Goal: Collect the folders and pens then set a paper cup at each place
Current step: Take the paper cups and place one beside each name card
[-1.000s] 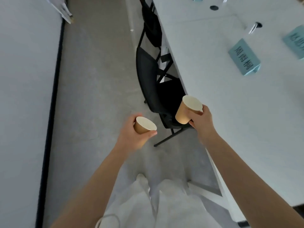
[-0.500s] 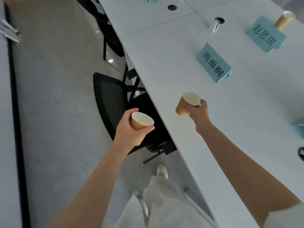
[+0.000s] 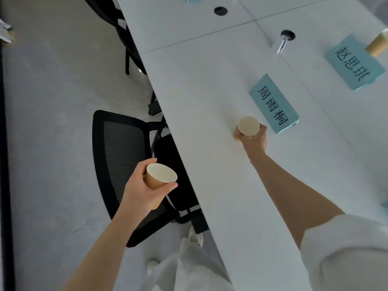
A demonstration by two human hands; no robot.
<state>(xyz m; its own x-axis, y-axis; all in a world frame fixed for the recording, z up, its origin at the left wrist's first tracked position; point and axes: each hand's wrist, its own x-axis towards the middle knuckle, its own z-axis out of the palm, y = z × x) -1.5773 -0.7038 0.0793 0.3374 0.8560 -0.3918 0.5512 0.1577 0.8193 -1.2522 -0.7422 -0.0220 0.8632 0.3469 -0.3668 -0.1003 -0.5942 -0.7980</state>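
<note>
Paper cups look light, thin-walled, easy to crush or tip when empty; best held round the side wall below the rim, gentle squeeze; both are tan outside, cream inside, open-topped, seemingly empty; right hand (image 3: 255,139) wraps one cup (image 3: 248,126) right of centre frame, at or just above the desk (image 3: 205,85), just beside the blue name card (image 3: 274,103); left hand (image 3: 142,191) grips the second cup (image 3: 160,176) lower centre, over the chair (image 3: 119,152), off the desk; a third cup (image 3: 378,45) stands at upper right edge.
</note>
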